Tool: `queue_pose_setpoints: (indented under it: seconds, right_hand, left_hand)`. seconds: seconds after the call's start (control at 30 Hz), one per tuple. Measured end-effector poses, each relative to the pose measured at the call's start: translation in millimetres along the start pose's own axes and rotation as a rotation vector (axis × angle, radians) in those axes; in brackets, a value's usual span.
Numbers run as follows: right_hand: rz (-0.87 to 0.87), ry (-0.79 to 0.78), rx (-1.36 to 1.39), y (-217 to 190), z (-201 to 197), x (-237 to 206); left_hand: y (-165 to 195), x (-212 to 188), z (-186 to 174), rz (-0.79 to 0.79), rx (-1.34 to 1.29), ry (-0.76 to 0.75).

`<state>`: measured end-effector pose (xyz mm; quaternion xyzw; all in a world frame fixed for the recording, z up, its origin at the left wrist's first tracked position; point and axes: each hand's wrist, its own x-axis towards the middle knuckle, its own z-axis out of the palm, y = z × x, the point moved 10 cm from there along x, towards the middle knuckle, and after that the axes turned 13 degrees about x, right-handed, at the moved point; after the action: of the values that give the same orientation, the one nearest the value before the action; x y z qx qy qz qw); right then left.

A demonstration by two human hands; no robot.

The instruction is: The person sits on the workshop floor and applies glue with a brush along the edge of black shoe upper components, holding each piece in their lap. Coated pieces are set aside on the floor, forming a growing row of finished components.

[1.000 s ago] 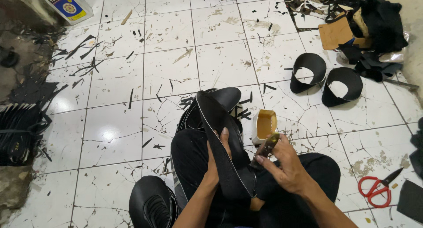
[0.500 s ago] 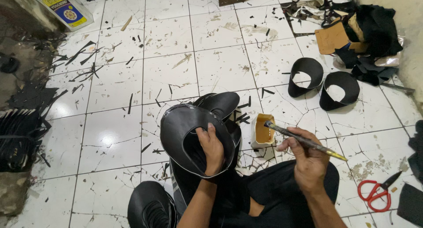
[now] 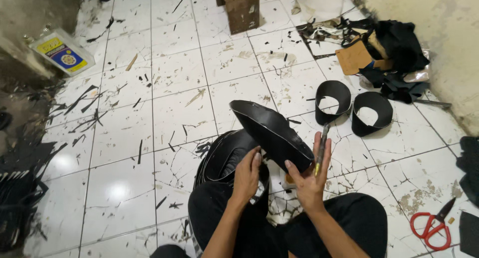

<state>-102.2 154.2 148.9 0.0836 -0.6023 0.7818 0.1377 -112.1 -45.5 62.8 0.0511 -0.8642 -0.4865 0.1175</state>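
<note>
Single view only: head-worn camera, looking steeply down and forward over wearer's own lap. Near field: left hand (image 3: 246,177) and right hand (image 3: 308,180) at bottom centre, close to lens, forearms entering from lower edge. Mid field: cracked white tiled floor (image 3: 174,88) fills most of frame. Far field, top edge: brown cardboard box (image 3: 243,8). Right edge: pale plaster wall (image 3: 429,33). Lower right corner: red-handled scissors (image 3: 433,227). No second view, so no shared area.
</note>
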Motion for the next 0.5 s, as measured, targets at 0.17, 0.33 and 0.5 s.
queue_pose_setpoints:
  seconds: [0.17,0.33,0.5]
  right_hand:
    - [-0.322,-0.02,-0.288,15.5,13.9,109.3]
    - [-0.375,0.098,-0.416,39.2,20.5,208.3]
    - [-0.147,0.3,-0.574,86.2,13.5,263.6]
  left_hand:
    - [-38.3,32.1,-19.4,-0.01,0.279,0.035]
    - [-85.1,45.8,13.5,-0.229,0.334,-0.171]
    - [-114.8,56.7,36.8,-0.356,0.37,-0.354]
